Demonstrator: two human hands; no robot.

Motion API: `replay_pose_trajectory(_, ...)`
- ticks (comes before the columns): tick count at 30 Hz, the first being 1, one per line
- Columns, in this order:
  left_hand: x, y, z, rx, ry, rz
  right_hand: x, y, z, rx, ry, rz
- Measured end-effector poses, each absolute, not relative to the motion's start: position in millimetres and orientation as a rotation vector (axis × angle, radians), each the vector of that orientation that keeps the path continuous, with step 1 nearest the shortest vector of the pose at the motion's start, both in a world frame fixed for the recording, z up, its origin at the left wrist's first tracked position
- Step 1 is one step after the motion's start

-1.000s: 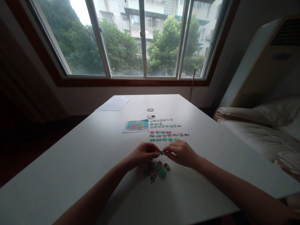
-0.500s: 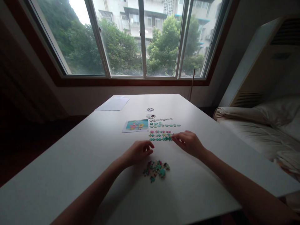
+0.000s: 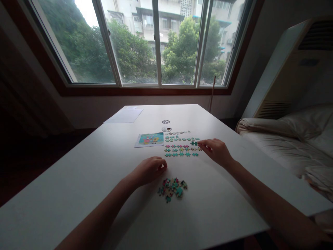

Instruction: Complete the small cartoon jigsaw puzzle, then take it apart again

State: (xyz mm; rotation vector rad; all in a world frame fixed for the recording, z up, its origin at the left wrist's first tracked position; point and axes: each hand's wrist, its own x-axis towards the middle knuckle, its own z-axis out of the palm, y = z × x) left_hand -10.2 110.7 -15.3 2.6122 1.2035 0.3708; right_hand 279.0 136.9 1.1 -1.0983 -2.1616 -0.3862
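Note:
My right hand (image 3: 215,150) pinches a dark green jigsaw piece (image 3: 194,143) at the right side of the sorted rows. Below it lie rows of pink, yellow and teal jigsaw pieces (image 3: 181,154), spaced apart. My left hand (image 3: 152,169) rests left of and just above a loose heap of jigsaw pieces (image 3: 173,188), its fingers curled closed. Whether those fingers hold anything is hidden. A colourful cartoon picture sheet (image 3: 151,139) lies left of the rows.
The white table (image 3: 85,180) carries two round black-and-white items (image 3: 166,129) beyond the rows and white paper (image 3: 124,116) at the far left. A cushioned seat (image 3: 275,142) stands to the right, and a window (image 3: 137,52) is ahead.
My right hand has moved right and slightly away with the green piece, uncovering the right ends of the lower rows. My left hand has shifted slightly left, and its fingers have curled closer together.

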Motion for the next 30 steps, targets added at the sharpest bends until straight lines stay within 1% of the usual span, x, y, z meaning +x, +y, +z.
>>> replay_pose_trajectory(7, -10.1, 109.4, -13.9, 2.61, 1.203, 0.348, 299.4, 153.2, -7.7, -1.464, -2.37, -0.11)
replay_pose_trajectory(12, -10.6, 110.0, -14.5, 2.611, 1.201, 0.35, 316.5, 163.8, -14.9, -1.606, -2.455, 0.041)
replay_pose_trajectory(15, -11.2, 110.6, -15.4, 2.614, 1.197, 0.358, 318.3, 165.7, -15.3, -1.581, -2.436, 0.046)
replay_pose_trajectory(21, -11.1, 110.7, -15.8, 2.611, 1.191, 0.374, 308.3, 164.1, -20.2, -1.352, -2.464, 0.083)
replay_pose_trajectory(30, -10.2, 109.9, -14.4, 2.592, 1.19, 0.389, 304.3, 159.1, -19.9, -1.414, -2.482, 0.02)
